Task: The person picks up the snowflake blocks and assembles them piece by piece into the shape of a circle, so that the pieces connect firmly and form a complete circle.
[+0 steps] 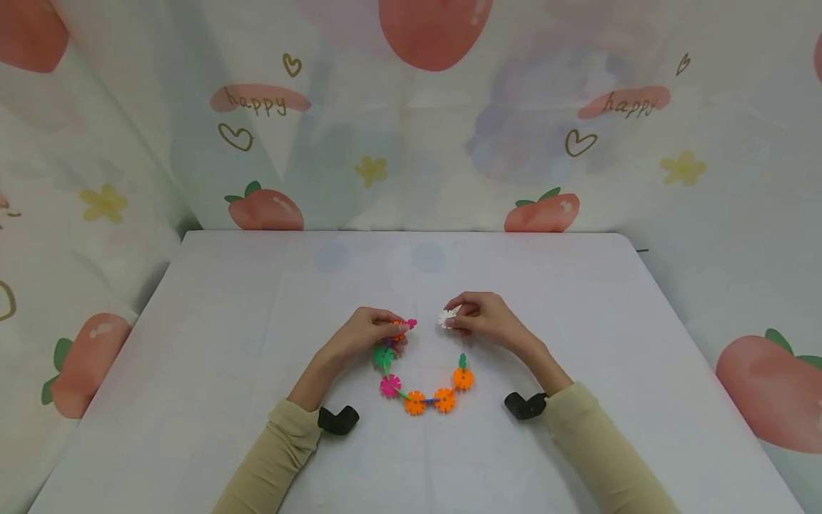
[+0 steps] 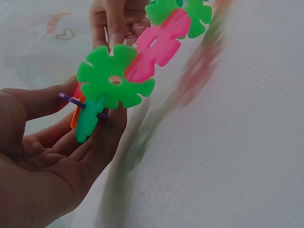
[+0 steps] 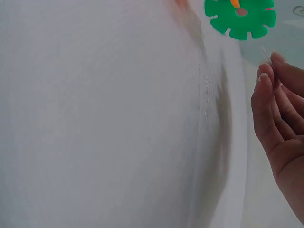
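A chain of interlocking snowflake discs curves across the white table, with a pink disc (image 1: 389, 386), an orange disc (image 1: 414, 403) and others joined edge to edge. My left hand (image 1: 362, 332) pinches the chain's far left end, where orange, pink and purple pieces show between the fingers. In the left wrist view a green disc (image 2: 114, 78) stands just past those fingers. Between thumb and fingers, my right hand (image 1: 491, 320) holds a white snowflake disc (image 1: 444, 318), apart from the chain. The chain's other end, a green disc (image 1: 463, 361), lies below the right hand.
The white table (image 1: 257, 285) reaches to a back wall hung with printed cloth (image 1: 398, 128). Black wrist mounts (image 1: 338, 420) sit at both sleeve cuffs, to the left and right of the chain.
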`<state>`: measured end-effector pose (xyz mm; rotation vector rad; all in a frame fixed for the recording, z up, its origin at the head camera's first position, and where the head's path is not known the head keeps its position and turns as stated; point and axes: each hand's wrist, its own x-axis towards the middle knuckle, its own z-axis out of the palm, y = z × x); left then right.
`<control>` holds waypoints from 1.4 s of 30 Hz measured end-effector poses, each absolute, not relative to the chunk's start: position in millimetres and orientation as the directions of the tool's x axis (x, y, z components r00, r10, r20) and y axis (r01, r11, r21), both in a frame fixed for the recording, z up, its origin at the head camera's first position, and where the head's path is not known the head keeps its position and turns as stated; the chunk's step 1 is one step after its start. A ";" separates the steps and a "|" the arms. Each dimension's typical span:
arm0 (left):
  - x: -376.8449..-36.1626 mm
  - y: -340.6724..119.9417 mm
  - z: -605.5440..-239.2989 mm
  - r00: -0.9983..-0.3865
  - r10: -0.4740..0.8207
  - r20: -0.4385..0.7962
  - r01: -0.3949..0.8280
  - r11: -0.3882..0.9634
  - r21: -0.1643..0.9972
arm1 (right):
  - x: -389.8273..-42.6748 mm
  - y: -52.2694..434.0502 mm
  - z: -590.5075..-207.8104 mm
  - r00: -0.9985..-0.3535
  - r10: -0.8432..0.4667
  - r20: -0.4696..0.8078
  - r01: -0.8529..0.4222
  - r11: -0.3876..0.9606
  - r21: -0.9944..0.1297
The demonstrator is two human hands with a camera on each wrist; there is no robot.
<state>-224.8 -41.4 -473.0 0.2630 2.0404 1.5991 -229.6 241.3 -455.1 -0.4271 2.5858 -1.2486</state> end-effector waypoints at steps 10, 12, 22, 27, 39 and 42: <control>-225.2 -40.0 -472.5 -0.831 0.476 -0.289 -0.178 0.265 0.948 | -230.0 217.2 -451.4 -0.892 -0.445 -0.075 -0.187 0.515 -0.836; -225.4 -39.5 -472.3 -0.829 0.482 -0.283 -0.168 0.269 0.948 | -230.5 214.0 -451.5 -0.886 -0.457 -0.081 -0.184 0.506 -0.842; -225.6 -37.2 -474.3 -0.845 0.464 -0.264 -0.152 0.265 0.952 | -232.5 207.5 -453.4 -0.884 -0.454 -0.107 -0.153 0.498 -0.854; -224.2 -35.2 -475.0 -0.858 0.454 -0.241 -0.157 0.215 0.964 | -234.7 205.3 -452.8 -0.878 -0.463 -0.117 -0.118 0.448 -0.886; -222.8 -32.0 -475.7 -0.863 0.464 -0.200 -0.102 0.229 0.968 | -235.5 206.1 -453.5 -0.857 -0.487 -0.166 -0.044 0.391 -0.919; -223.7 -35.6 -475.5 -0.869 0.457 -0.189 -0.057 0.287 0.956 | -234.0 206.6 -453.5 -0.861 -0.483 -0.159 -0.079 0.436 -0.896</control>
